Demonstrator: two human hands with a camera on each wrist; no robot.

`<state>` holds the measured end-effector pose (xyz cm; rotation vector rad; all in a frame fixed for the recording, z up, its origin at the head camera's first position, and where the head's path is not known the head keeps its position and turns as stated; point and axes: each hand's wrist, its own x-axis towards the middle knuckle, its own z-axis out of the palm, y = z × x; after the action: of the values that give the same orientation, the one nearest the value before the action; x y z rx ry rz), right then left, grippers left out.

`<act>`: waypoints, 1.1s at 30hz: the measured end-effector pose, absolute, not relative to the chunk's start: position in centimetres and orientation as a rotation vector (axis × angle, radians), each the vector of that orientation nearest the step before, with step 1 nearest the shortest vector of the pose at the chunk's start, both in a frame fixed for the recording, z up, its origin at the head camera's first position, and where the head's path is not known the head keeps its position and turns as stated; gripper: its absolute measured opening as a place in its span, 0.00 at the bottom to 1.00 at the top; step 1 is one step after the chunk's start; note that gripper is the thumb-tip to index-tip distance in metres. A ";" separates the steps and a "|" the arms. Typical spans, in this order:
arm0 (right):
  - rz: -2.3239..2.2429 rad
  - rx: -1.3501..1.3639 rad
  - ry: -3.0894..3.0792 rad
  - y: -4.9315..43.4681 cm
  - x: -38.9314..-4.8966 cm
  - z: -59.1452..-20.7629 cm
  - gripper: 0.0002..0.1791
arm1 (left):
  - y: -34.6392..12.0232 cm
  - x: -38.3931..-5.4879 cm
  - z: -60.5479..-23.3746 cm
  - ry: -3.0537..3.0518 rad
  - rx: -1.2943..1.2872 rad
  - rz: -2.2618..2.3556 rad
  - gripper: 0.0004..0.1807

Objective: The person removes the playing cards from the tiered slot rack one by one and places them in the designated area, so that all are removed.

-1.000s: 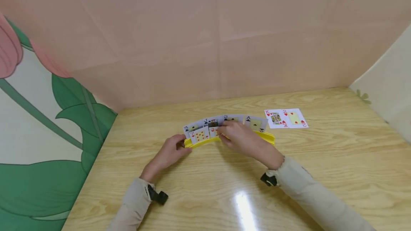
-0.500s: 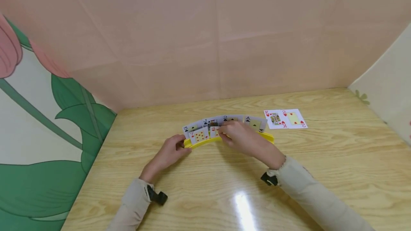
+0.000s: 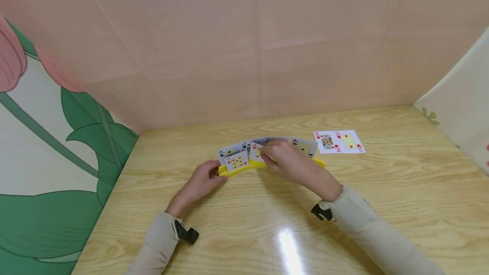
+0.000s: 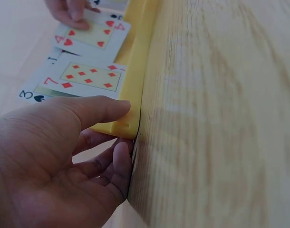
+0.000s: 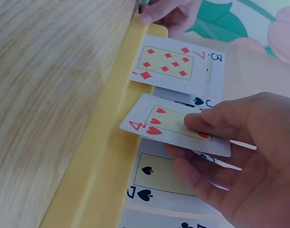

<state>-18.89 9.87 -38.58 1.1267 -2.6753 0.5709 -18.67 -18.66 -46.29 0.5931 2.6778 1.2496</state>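
Four of hearts: we find this card (image 5: 154, 118) tilted just over the middle of the rack; we cannot tell whether its lower edge touches.
Right hand: we see this hand (image 5: 259, 156) pinching the four between thumb and fingers.
Yellow rack: we list one curved card rack (image 5: 111, 128), on the table.
Left hand: we note this hand (image 3: 202, 180) gripping the rack's left end, thumb in front.
Front row: we count the seven of diamonds (image 5: 169, 66), left of the four.
Back row: we read, left to right, three of spades (image 3: 227, 153), jack of spades (image 3: 245, 144), two of spades (image 5: 159, 180), ace of clubs (image 3: 304, 149).
Loose pair: we record king of hearts (image 3: 327, 141) and two of hearts (image 3: 349, 141), face up right of the rack.
Table: we see wood grain (image 3: 160, 152).
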 end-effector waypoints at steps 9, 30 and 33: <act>0.570 1.095 -2.664 9.9 -18.0 -37.8 0.06 | -18.5 -18.9 -46.2 2.686 0.638 1.239 0.15; 0.535 1.105 -2.402 11.9 -16.4 -37.1 0.06 | -18.7 -19.0 -46.5 2.689 0.558 1.213 0.13; 0.523 1.103 -2.341 12.5 -16.1 -36.9 0.08 | -18.7 -19.1 -46.6 2.700 0.564 1.202 0.12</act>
<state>-16.14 12.51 -36.94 1.1029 -2.3409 0.5226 -19.06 -18.67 -46.64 0.5643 2.6999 1.2017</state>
